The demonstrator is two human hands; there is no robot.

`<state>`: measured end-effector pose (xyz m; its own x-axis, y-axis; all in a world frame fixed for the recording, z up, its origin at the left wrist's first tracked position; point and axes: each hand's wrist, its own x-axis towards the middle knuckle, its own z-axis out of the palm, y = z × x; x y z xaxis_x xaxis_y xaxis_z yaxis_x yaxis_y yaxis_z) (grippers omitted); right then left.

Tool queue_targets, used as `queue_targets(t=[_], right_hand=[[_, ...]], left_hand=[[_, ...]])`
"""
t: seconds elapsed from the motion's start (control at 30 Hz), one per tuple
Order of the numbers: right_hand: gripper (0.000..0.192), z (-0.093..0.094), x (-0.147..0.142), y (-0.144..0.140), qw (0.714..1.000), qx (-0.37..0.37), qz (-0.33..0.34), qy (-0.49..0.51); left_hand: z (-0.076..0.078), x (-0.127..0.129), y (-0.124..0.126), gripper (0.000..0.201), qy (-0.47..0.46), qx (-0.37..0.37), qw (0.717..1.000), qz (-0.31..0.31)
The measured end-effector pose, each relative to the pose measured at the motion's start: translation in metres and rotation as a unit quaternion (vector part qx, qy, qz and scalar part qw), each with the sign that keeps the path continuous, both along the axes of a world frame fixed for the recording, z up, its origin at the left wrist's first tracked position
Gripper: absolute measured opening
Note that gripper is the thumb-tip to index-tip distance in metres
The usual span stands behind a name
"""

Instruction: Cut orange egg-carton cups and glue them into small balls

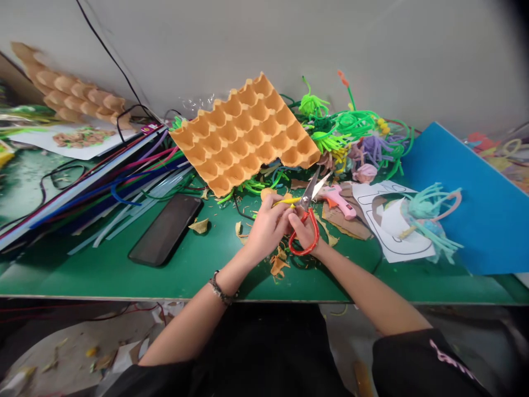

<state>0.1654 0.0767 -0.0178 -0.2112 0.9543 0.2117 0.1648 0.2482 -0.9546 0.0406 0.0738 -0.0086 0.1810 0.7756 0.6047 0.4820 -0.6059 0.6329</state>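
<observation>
My left hand [266, 229] is closed, with a thin yellow strip [289, 202] pinched between its fingers; its exact kind is hard to make out. Red-handled scissors [303, 237] are in my right hand [305, 227], blades parted and pointing up and away from me. The two hands are close together, and the yellow strip runs up to the scissors near the pivot. Torn scraps of egg carton [280, 263] lie on the green table [198, 281] below my hands. Just beyond them leans a large tan egg carton [243, 129] with one corner cut away.
A black phone [165, 230] lies to the left beside a bundle of coloured pipe cleaners [124, 176]. Right of the scissors are a pink glue gun [338, 201], a white paper cutout [397, 242] and a blue board [475, 209]. Pipe-cleaner flowers [351, 127] pile up behind.
</observation>
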Motion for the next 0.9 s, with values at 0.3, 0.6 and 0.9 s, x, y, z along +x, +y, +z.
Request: queue_targets(t=[0.3,0.6,0.9], right_hand=[[0.037,0.005,0.015,0.015,0.997,0.003,0.000,0.072],[0.039,0.014,0.034,0.022,0.990,0.091,-0.065,0.090],[0.041,0.002,0.036,0.028,0.988,0.079,-0.127,-0.025]], left_hand=[[0.024,-0.037,0.001,0.025,0.042,-0.014,0.998,-0.042],[-0.006,-0.046,0.009,0.046,0.292,-0.117,0.941,-0.124],[-0.014,-0.032,0.005,0.047,0.263,-0.128,0.945,-0.146]])
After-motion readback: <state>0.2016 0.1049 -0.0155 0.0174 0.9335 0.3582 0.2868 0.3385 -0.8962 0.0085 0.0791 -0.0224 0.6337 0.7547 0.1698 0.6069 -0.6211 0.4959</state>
